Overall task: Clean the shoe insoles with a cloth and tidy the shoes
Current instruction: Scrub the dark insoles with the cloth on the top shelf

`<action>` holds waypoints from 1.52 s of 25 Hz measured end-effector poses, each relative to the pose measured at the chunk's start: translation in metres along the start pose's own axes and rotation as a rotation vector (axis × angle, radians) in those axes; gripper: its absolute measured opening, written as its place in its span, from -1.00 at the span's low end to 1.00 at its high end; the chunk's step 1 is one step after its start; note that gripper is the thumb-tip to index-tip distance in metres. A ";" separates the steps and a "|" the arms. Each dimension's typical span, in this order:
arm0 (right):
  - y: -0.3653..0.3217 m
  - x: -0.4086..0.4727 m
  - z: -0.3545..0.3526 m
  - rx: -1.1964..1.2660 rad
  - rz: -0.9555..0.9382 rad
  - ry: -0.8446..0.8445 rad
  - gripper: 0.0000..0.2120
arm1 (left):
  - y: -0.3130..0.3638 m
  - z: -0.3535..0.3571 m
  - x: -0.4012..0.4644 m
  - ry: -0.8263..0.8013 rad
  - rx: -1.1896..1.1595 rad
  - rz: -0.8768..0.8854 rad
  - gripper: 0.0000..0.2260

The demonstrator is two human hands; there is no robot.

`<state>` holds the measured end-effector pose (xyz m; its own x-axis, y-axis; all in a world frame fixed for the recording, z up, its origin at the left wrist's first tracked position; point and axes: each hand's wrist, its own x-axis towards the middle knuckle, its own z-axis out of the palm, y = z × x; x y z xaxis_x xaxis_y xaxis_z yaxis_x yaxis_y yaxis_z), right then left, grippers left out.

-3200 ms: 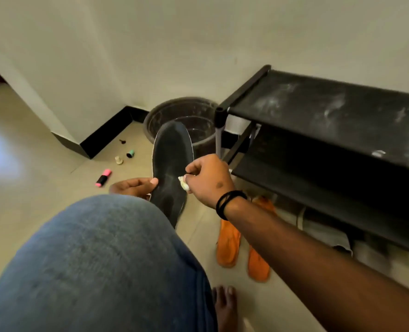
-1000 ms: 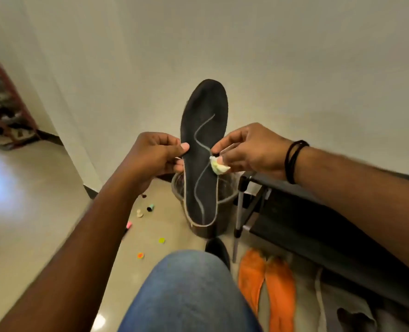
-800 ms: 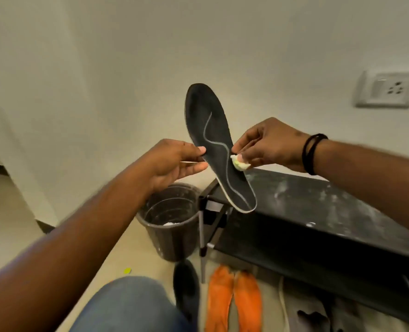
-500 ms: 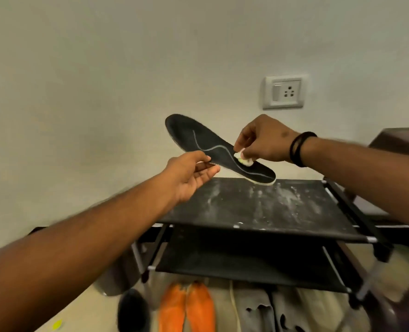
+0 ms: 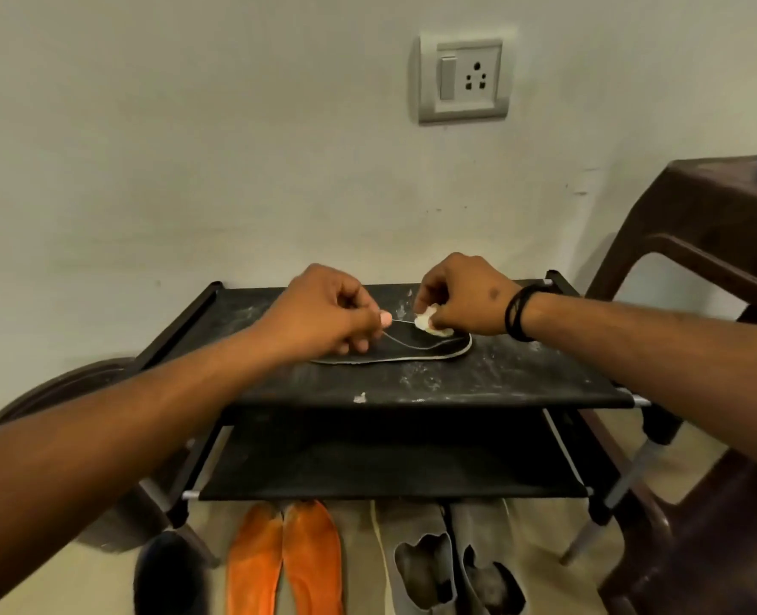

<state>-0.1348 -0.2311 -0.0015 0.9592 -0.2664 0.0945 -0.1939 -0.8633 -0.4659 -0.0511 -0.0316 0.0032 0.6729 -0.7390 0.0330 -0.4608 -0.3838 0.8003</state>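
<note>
Pale wall with a socket at upper centre backs a dusty black rack in mid-frame. On its top shelf lies the insole, flat and long side toward the camera. The left hand pinches its near-left part, fingers curled on the edge. The right hand has its fingers clamped on a small pale cloth, which is pressed to the insole's right half.

To do this step well, I judge the left hand should pin the insole firmly so it cannot slide on the dusty shelf, while the cloth runs in long strokes from one end to the other, turned to a fresh face as it soils. Lifting the insole clear afterwards would spare it the shelf's white dust.

Half a second ago the insole was held tilted in the air above the shelf; now it rests on it, and both hands have come down with it. Orange insoles and shoes lie on the floor at bottom centre.
</note>
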 end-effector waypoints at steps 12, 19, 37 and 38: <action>0.014 0.006 0.009 -0.108 -0.042 -0.023 -0.80 | -0.044 0.005 0.074 -0.113 0.615 0.229 -0.35; 0.011 0.023 -0.022 -0.184 -0.146 0.026 -0.88 | -0.016 0.005 0.064 -0.148 0.749 0.017 -0.31; 0.035 0.041 0.003 -0.289 -0.061 -0.164 -0.95 | -0.063 0.036 0.052 -0.082 0.697 0.189 -0.34; 0.034 0.043 0.005 -0.292 -0.047 -0.162 -0.94 | -0.063 0.036 0.051 -0.085 0.706 0.191 -0.34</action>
<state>-0.0988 -0.2693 -0.0180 0.9842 -0.1719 -0.0424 -0.1768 -0.9657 -0.1900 -0.0086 -0.0657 -0.0670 0.5096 -0.8581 0.0636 -0.8477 -0.4881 0.2078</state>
